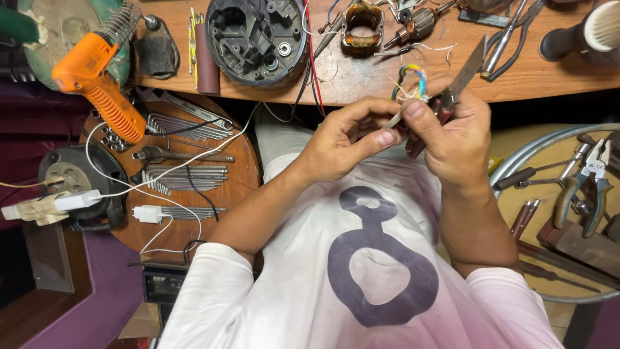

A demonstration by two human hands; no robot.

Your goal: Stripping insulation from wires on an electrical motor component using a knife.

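Head view looks down on a bundle of coloured wires (411, 81), blue, yellow and green, looped just in front of the wooden workbench (361, 81) edge. Their pale ends are pinched between thumb and forefinger of the left hand (345, 139), whose other fingers curl loosely beneath. The right hand (452, 132) is closed around a red-handled knife (462, 81), its flat blade slanting up over the bench edge, thumb pressing toward the wire ends. Bare pale strands splay out at the tips, so some stripping looks done; whether every end is cleaned is hard to tell, since the fingers cover the spot. Both forearms rise from the white shirt and meet just below the bench edge, wrists bent inward.

On the bench behind the wires lie a black round motor housing (255, 39), a copper-wound stator (361, 26) and an armature (416, 22). Left of the bench edge, an orange soldering gun (97, 81) rests over a round board of hex keys (184, 152). Right of it, pliers (591, 184) lie in a round tray.
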